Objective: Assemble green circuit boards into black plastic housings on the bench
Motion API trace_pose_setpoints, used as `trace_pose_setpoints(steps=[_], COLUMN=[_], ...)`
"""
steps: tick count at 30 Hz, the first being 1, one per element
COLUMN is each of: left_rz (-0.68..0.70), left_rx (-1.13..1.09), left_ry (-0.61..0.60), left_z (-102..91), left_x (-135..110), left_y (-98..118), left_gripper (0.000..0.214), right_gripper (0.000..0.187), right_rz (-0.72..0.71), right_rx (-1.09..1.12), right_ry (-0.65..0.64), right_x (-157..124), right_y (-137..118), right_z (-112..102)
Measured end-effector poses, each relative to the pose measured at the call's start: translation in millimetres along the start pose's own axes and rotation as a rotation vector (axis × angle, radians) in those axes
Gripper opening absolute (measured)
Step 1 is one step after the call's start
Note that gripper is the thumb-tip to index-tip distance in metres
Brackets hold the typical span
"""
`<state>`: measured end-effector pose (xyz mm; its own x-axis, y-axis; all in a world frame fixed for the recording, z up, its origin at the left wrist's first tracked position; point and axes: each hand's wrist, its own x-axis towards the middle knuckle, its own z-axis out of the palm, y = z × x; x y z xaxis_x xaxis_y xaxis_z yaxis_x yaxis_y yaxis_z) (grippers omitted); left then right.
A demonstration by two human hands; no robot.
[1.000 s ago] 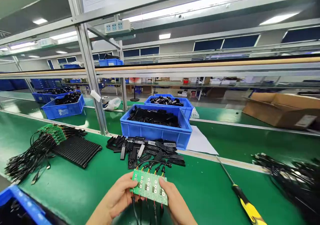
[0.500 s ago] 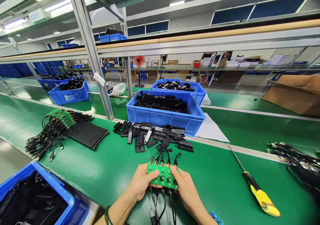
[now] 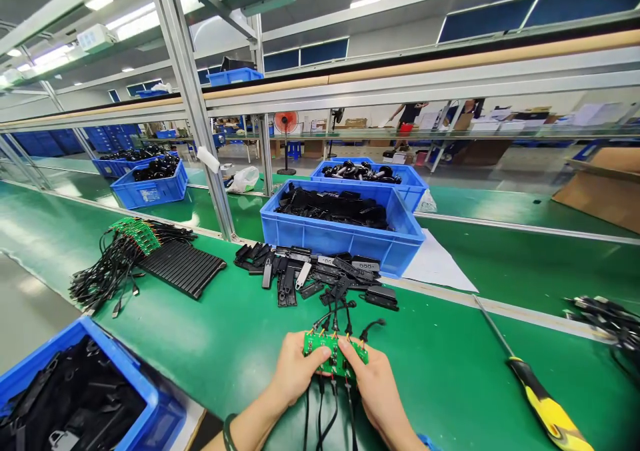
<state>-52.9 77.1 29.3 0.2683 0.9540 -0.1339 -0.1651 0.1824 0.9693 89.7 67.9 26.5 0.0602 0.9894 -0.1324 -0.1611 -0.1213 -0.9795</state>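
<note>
Between my two hands is a green circuit board (image 3: 327, 341) with cables wired to both long edges. My left hand (image 3: 295, 367) is closed on its left end, thumb lying across the face. On the right end, my right hand (image 3: 373, 377) grips it the same way, thumb pressed near the middle. Short black cables with orange-yellow wire ends stick out from the far edge, and longer black cables (image 3: 327, 417) hang from the near edge. Beyond the board lies a pile of black and grey plastic casings (image 3: 310, 274) on the green bench.
A blue bin (image 3: 340, 234) of black parts stands behind the casings. To the left, more green boards (image 3: 135, 234) with cables rest by a black ribbed tray (image 3: 183, 269). A yellow-black screwdriver (image 3: 545, 407) lies right. Another blue bin (image 3: 145, 397) is at near left.
The view has shifted slightly, so the scene sits farther right. Both hands still hold the circuit board, its face tilted a little more. A person now shows in the far background.
</note>
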Motion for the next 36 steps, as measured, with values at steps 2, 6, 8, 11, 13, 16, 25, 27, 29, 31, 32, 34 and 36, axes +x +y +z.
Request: trace_pose_setpoints(steps=[2, 6, 8, 11, 13, 16, 25, 27, 29, 31, 32, 34, 36], left_rz=[0.071, -0.013, -0.152, -0.241, -0.246, -0.214, 0.158, 0.17, 0.177, 0.188, 0.195, 0.208, 0.226], left_rx=[0.078, 0.009, -0.121, -0.245, -0.277, -0.258, 0.2, 0.231, 0.248, 0.272, 0.288, 0.322, 0.353], left_ry=[0.067, 0.044, -0.037, -0.082, -0.074, -0.061, 0.135, 0.156, 0.169, 0.19, 0.204, 0.23, 0.243], left_z=[1.3, -2.7, -6.3, -9.2, -8.2, -3.3, 15.3, 17.1, 18.0, 18.4, 18.5, 19.0, 19.5], left_x=[2, 5, 7, 7, 7, 6, 2, 1, 0, -1, -1, -1, -1], left_y=[-8, -8, -3, 3, 4, 1, -8, -6, -4, -4, -5, -7, -8], left_gripper=[0.057, 0.055, 0.059, 0.059, 0.058, 0.057, 0.018, 0.02, 0.021, 0.019, 0.019, 0.017, 0.017], right_gripper=[0.049, 0.05, 0.052, 0.052, 0.052, 0.053, 0.056, 0.057, 0.057, 0.056, 0.055, 0.055, 0.055], right_rz=[-0.024, -0.003, 0.033, 0.074, 0.08, 0.036, -0.092, -0.108, -0.12, -0.128, -0.132, -0.138, -0.141], right_rx=[-0.024, 0.002, 0.039, 0.086, 0.092, 0.029, -0.127, -0.14, -0.148, -0.152, -0.151, -0.14, -0.119], right_ry=[0.061, 0.025, -0.042, -0.105, -0.118, -0.08, 0.202, 0.233, 0.254, 0.271, 0.277, 0.286, 0.292], right_x=[-1, 0, 1, 2, 1, -1, -6, -6, -5, -4, -3, -3, -2], right_y=[4, 3, 2, 1, 3, 6, 18, 22, 27, 31, 33, 37, 38], right_z=[0, -2, -3, -4, -5, -4, 2, 4, 4, 5, 5, 6, 7])
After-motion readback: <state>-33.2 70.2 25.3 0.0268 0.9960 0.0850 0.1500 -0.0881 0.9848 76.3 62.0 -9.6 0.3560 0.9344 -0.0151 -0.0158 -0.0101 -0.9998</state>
